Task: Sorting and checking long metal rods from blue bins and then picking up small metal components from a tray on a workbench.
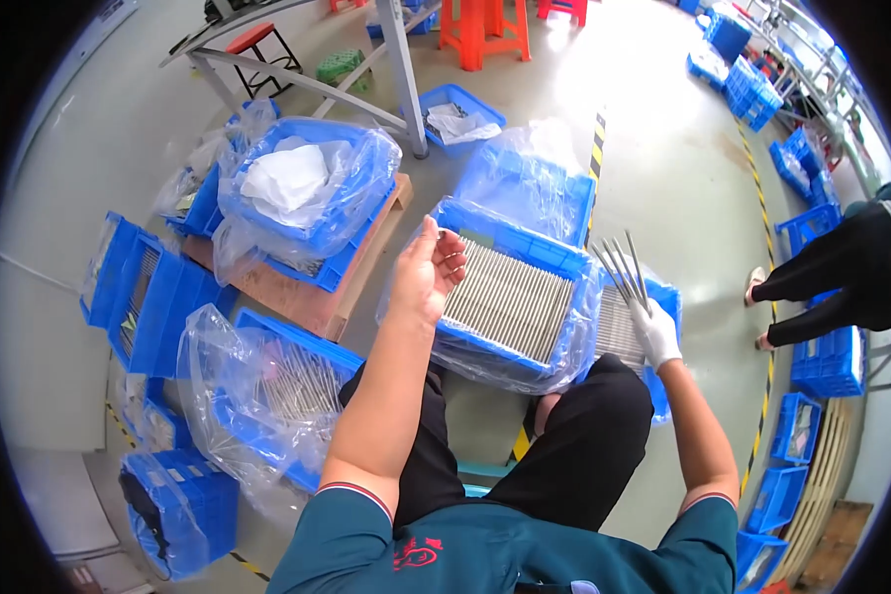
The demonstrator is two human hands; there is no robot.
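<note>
My bare left hand is raised over the left edge of a blue bin lined with clear plastic. Its fingers are loosely curled and apart, with nothing visible in them. Inside the bin lie many thin metal rods, side by side in a neat row. In a white glove, my right hand grips several long grey metal rods that fan out upward. Beneath that hand, right of the first bin, another blue bin holds more rods laid parallel.
Left of my legs, a plastic-covered blue bin holds loosely piled rods. Beyond it, a wooden pallet carries a bagged blue bin. Another wrapped bin stands just ahead. A person in black trousers stands at right near stacked blue crates.
</note>
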